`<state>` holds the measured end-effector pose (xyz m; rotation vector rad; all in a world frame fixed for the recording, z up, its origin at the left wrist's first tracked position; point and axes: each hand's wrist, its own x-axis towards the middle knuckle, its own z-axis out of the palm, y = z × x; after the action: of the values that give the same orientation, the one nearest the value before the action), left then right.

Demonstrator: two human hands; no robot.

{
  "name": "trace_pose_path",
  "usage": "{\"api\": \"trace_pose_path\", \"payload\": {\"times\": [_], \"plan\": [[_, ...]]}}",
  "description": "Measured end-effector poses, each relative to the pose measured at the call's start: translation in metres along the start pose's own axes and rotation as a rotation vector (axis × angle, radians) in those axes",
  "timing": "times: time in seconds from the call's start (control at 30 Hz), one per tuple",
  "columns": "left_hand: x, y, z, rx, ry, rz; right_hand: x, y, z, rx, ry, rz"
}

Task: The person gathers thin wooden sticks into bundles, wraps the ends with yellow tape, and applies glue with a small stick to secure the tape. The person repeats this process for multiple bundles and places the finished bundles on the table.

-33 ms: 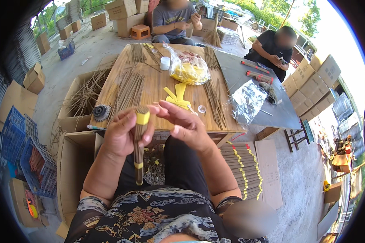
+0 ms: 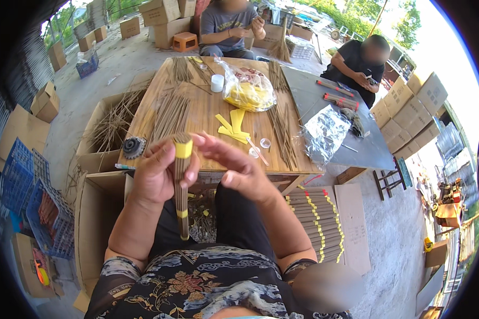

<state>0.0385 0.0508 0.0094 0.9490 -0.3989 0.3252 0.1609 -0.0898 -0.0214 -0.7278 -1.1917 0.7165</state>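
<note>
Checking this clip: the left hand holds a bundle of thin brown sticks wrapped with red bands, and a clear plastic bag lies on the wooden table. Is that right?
Not quite: the bands are yellow, not red, as the head view shows. The left hand does hold the bundle, and the clear plastic bag lies on the wooden table.

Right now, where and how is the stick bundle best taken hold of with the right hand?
Probably around the shaft of the stick bundle, just above its lower yellow band, coming from the right. It is long and slim; the left hand grips higher up from the left, leaving that stretch uncovered, and the right hand is open on the right.
</note>
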Motion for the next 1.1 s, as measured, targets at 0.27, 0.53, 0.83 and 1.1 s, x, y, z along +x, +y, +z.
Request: {"api": "trace_pose_path", "payload": {"times": [0.27,0.53,0.83,1.1], "plan": [[0.008,0.02,0.018,0.175,0.117,0.312,-0.026,0.045,0.04,-0.052,-0.141,0.396],[-0.007,0.031,0.027,0.629,0.318,0.447,-0.031,0.034,0.052,-0.382,0.036,0.306],[-0.013,0.03,0.039,0.521,0.648,0.456,-0.038,0.025,0.073,-0.925,0.098,0.032],[-0.012,0.03,0.057,0.347,0.677,0.418,-0.045,0.02,0.076,-1.196,0.216,-0.139]]}}
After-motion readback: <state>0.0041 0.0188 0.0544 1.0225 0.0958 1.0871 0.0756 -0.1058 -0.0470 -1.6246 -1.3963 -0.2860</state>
